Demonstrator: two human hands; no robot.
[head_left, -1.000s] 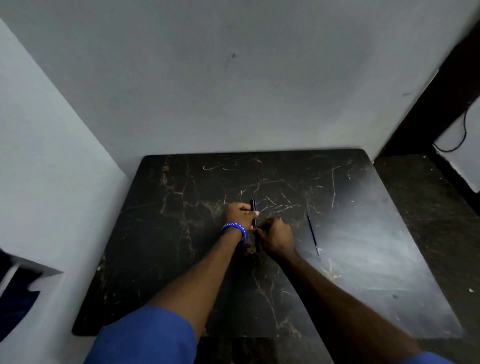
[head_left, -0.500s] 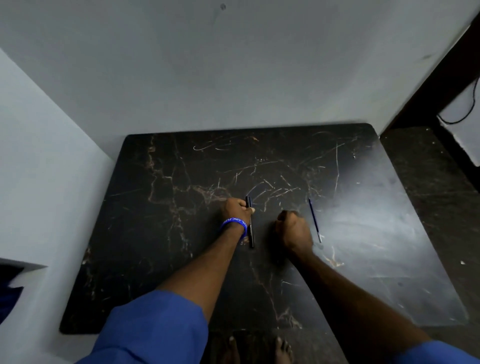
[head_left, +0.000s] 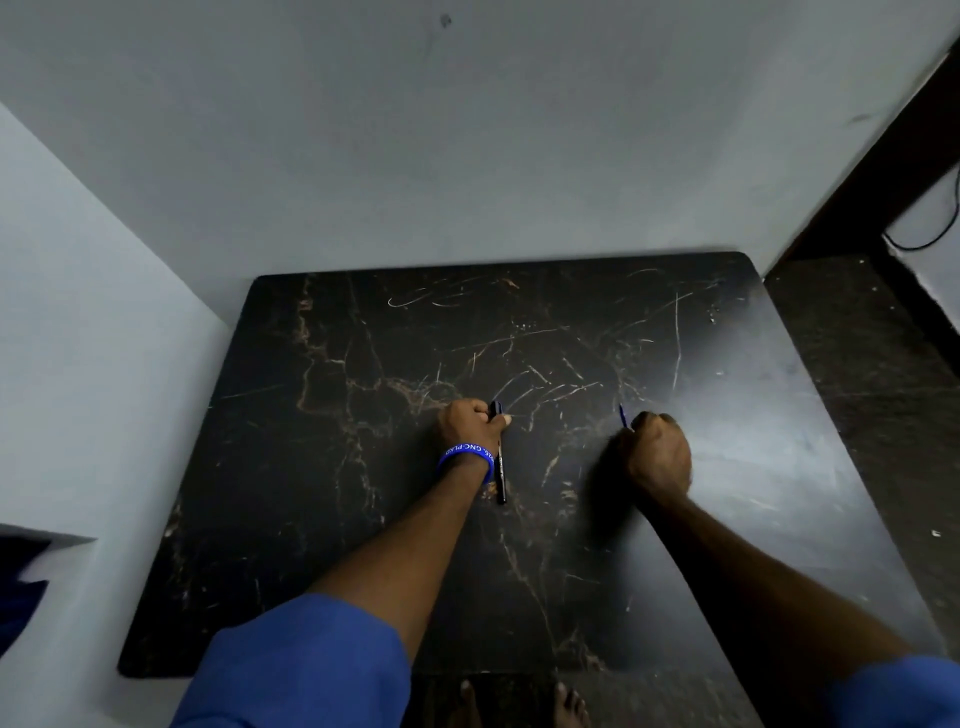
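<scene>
Pen and refill are still apart on the table, so I judge the job half done: both are in hand and joining is left. My left hand, mid-frame, curls round the pen's top; the black barrel lies flat. My right hand, right of centre, clenches the thin blue refill, its tip poking out.

Open tabletop lay between the left hand and the right hand, which were well apart. The black pen ran toward the near edge just beside the left wrist, and the blue refill stuck out past the right hand's curled fingers. The grey wall closed off the far edge, a second wall the left; the right edge stood open.
</scene>
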